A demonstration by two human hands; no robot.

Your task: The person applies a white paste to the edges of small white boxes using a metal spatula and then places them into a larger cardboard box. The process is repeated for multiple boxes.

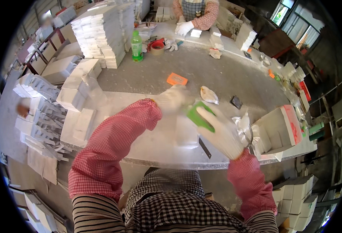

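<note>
Item: green scraper [199, 116], held in your right hand [220, 134], fingers [208, 116] wrapped narrowly over it. Long axis slants up-left toward your left hand [173, 99], just beyond its tip, blurred, grip unreadable, over the counter [147, 77]. Right hand nearer.

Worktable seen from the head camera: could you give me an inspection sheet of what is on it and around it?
Surface: grey worktable, dusty, with a white sheet at the near edge.
Job's things: green flat pad held in the right hand; left hand blurred, on the white sheet.
Clutter: orange pad, green bottle, tape roll, open white box, stacks of white boxes.
Hands: both in white gloves with red checked sleeves.
Cables: nothing seen.
Surroundings: another person's gloved hand across the table; more white boxes to the left.
</note>
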